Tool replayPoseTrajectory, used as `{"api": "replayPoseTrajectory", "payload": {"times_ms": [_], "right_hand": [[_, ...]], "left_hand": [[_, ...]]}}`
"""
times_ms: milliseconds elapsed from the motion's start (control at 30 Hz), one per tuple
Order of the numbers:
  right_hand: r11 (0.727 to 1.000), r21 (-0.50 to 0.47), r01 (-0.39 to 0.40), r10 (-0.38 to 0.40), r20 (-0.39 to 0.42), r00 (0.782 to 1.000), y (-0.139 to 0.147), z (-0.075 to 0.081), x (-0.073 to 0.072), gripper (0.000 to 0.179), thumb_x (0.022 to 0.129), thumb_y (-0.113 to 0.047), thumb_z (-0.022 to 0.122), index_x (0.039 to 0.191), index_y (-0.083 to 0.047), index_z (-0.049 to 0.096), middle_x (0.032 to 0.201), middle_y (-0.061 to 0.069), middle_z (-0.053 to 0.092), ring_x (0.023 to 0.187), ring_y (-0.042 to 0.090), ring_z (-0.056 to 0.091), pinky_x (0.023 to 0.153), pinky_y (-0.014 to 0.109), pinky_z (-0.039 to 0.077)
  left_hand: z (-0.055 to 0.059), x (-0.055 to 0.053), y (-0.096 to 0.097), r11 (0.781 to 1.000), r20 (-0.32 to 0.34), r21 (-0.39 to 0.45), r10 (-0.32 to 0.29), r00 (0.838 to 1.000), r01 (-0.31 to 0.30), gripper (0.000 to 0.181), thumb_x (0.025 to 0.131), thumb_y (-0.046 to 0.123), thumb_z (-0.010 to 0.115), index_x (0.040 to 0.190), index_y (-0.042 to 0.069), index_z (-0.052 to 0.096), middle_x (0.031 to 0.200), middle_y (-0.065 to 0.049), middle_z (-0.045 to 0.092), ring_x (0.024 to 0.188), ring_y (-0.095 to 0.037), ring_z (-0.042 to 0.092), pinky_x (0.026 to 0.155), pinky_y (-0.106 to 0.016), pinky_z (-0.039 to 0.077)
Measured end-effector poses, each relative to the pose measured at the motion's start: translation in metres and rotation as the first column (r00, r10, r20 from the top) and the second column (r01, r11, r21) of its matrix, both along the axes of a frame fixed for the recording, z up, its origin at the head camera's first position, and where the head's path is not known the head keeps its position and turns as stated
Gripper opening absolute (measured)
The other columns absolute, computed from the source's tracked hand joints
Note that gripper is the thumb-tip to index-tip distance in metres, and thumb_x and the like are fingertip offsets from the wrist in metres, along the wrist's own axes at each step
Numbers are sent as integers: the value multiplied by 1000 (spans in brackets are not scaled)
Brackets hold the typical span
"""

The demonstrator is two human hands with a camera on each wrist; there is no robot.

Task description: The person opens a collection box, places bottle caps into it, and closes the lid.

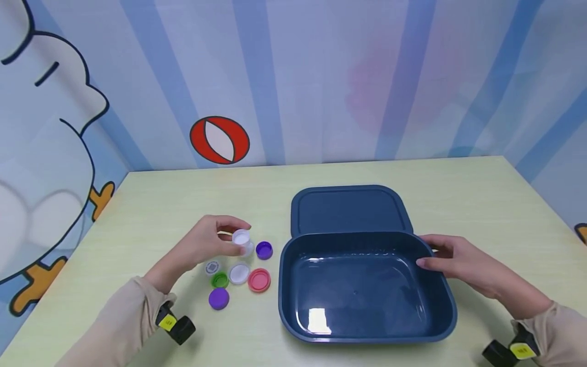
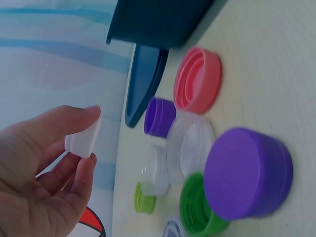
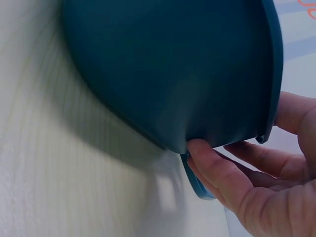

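Observation:
My left hand pinches a small whitish bottle cap between thumb and fingers, raised above the table; the left wrist view shows the same cap on edge. Below and beside it lie several loose caps: a small purple one, a pinkish-red one, a clear one, a green one, a larger purple one and a white patterned one. My right hand holds the right rim of a dark blue box, thumb over the edge and fingers outside.
A flat dark blue lid lies behind the box, partly covered by it. In the left wrist view a light green cap also shows. The pale wooden table meets a blue striped backdrop at its back edge.

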State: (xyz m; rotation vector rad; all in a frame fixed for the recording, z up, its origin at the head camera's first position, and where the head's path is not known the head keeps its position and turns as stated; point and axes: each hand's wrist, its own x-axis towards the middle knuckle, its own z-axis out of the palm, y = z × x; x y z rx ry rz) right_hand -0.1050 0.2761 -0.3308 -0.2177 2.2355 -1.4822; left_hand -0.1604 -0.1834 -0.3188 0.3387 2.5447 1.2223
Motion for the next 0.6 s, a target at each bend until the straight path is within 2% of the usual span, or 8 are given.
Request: {"api": "replayPoseTrajectory", "payload": {"times_ms": [167,400,600], "right_hand": [[1000,6,-4,4,3,1000,0,0,0,61,92,-16,59,137,13,30,120,22,56,94,17,62,76,34,54],[1000,16,4,-4,3,1000,1,3,0,62,91,-18,59,137,13,30,120,23,55,96,18,62,77,35,53],[1000,-6,-7,7,5,1000,0,2,-1,62,91,-17,59,137,13,31,119,22,56,94,18,62,77,35,54]], "left_hand": [[11,3,14,1000,-10,3,-18,1000,18,44,76,11,76,118,8,63,113,-6,62,103,-24,56,86,-36,50],[26,6,30,996,-58,17,-89,994,90,42,76,8,76,116,10,65,112,-4,62,103,-22,57,85,-34,50],[31,9,45,985,-68,40,-165,984,168,40,74,5,76,112,10,66,106,-3,63,98,-20,58,83,-32,52]]}}
